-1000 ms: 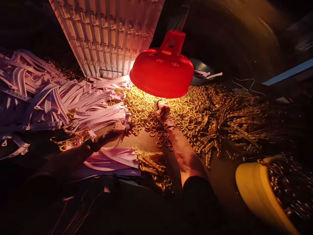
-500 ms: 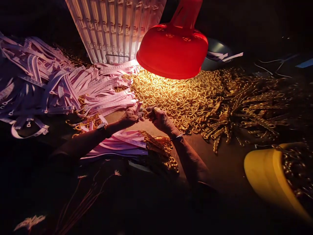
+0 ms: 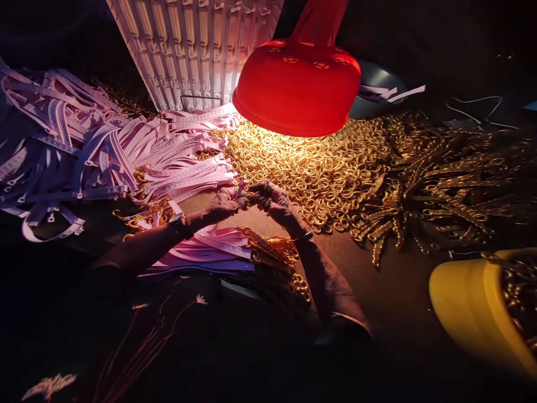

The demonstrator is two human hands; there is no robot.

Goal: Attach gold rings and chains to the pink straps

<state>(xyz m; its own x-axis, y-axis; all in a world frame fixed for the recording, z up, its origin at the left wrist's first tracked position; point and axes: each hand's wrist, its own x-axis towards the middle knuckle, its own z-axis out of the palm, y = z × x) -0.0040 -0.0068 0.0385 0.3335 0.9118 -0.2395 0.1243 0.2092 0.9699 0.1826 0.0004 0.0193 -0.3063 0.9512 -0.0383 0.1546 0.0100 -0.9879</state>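
Note:
My left hand (image 3: 222,205) is closed in a pinch on the end of a pink strap (image 3: 241,188), which pokes up past the thumb. Its fingertips almost meet those of my right hand (image 3: 274,202), whose fingers are curled around a small gold ring (image 3: 250,196); the grip itself is partly hidden by fingers and shadow. Behind both hands spreads a heap of gold rings (image 3: 302,173). Below them lies a bundle of pink straps (image 3: 218,249) with gold pieces (image 3: 272,246) at its right end.
A red lamp (image 3: 297,89) hangs low over the rings. More pink straps (image 3: 104,140) are piled left, twisted gold strips (image 3: 448,184) right. A dark bowl (image 3: 375,106) stands behind, a ridged panel (image 3: 193,50) at the back, and a yellow container (image 3: 465,302) of metal pieces front right.
My right hand has turned slightly, its fingers arching higher over the gold ring. My left hand keeps its pinch on the strap. The view has shifted a little.

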